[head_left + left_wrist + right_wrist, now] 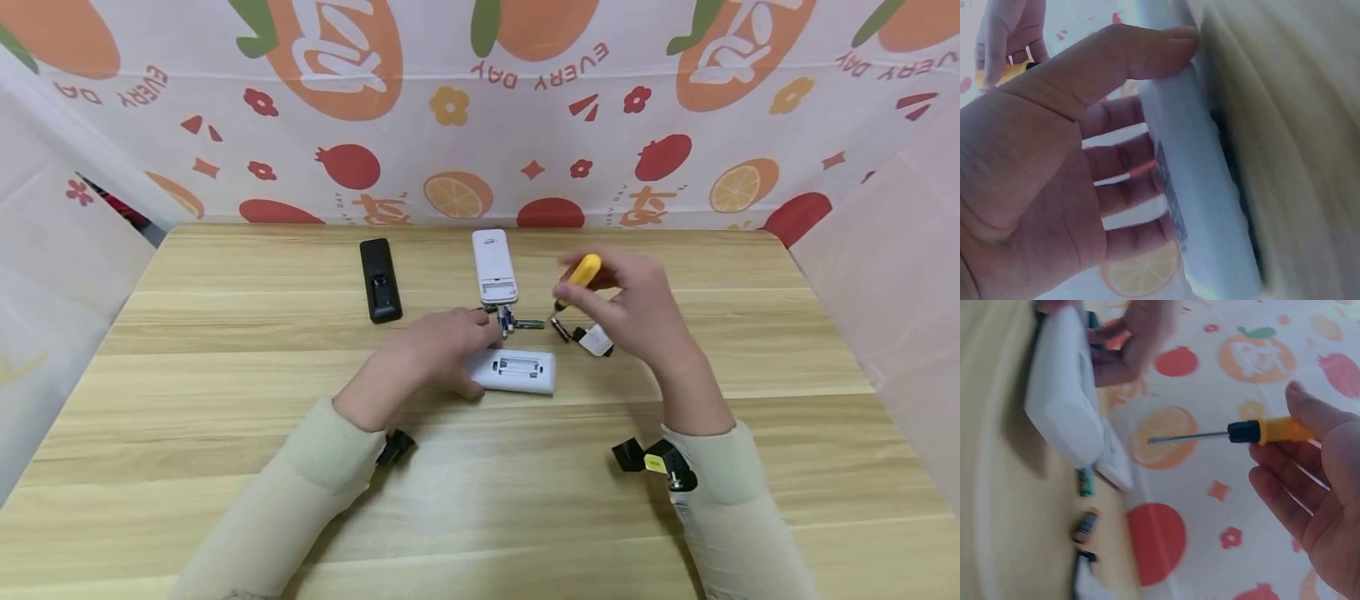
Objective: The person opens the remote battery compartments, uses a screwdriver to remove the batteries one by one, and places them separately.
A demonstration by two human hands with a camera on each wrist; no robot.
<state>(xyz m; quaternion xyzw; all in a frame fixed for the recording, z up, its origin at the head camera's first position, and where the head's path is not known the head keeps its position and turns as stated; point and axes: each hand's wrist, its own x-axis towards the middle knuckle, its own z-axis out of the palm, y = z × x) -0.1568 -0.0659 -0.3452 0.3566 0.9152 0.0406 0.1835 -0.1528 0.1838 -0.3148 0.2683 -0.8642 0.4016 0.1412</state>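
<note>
My left hand (438,350) grips the left end of a white remote control (543,379), thumb along the near edge and fingers on the far one. Its uncovered battery compartment faces up in the head view. In the left wrist view the remote (1210,187) lies between thumb and fingertips. My right hand (641,304) holds a screwdriver (585,271) by its yellow handle, the shaft slanting down to the left near the batteries. In the right wrist view the screwdriver (1282,430) has a black collar and a bare metal tip, apart from the remote (1060,394).
Another white remote (492,257) lies behind, next to a black remote (380,279) farther left. Several small batteries (531,324) lie between the white remotes. A small white-and-black object (596,340) sits under my right hand. A printed curtain (450,150) stands at the table's back edge.
</note>
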